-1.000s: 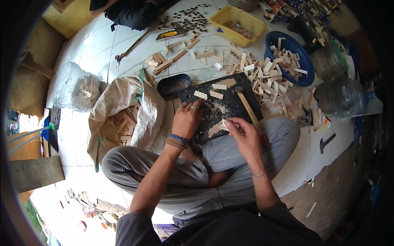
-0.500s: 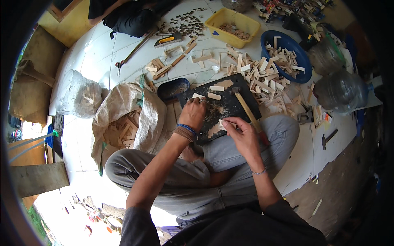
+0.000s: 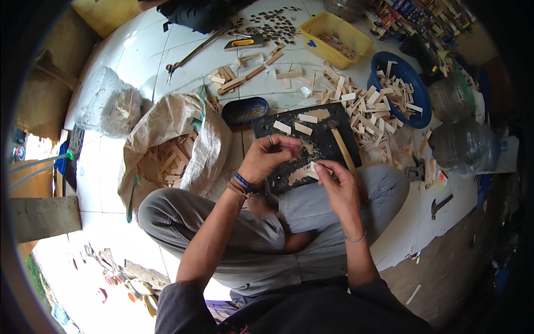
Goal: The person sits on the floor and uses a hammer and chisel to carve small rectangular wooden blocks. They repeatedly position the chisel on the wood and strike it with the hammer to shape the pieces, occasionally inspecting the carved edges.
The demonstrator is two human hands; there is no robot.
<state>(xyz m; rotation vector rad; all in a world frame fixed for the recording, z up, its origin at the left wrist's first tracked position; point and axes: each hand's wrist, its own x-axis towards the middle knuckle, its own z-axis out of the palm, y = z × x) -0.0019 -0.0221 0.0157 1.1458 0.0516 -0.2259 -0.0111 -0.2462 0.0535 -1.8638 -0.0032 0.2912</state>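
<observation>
My right hand (image 3: 340, 186) pinches a small pale wooden piece (image 3: 313, 171) between thumb and fingertips, over the near part of a black board (image 3: 272, 181). To its left, my left hand (image 3: 267, 158) hovers over the board, thumb and fingertips close together. Anything it may hold is too small to make out. Several flat wooden pieces (image 3: 303, 128) lie on the far half of the board, among brown patches and sawdust. A hammer (image 3: 345, 147) with a wooden handle rests along the board's right side.
An open woven sack (image 3: 214, 136) of wood offcuts stands left, beside a small dark blue tray (image 3: 228, 118). Loose wooden strips (image 3: 364, 111) spread toward a blue basin (image 3: 424, 111). A yellow tub (image 3: 334, 58), scissors (image 3: 172, 69) and another hammer (image 3: 442, 206) lie farther out.
My left hand has lifted off a wooden piece on the board's far left and drawn back toward my right hand. That piece now lies free. My right hand still pinches its small piece.
</observation>
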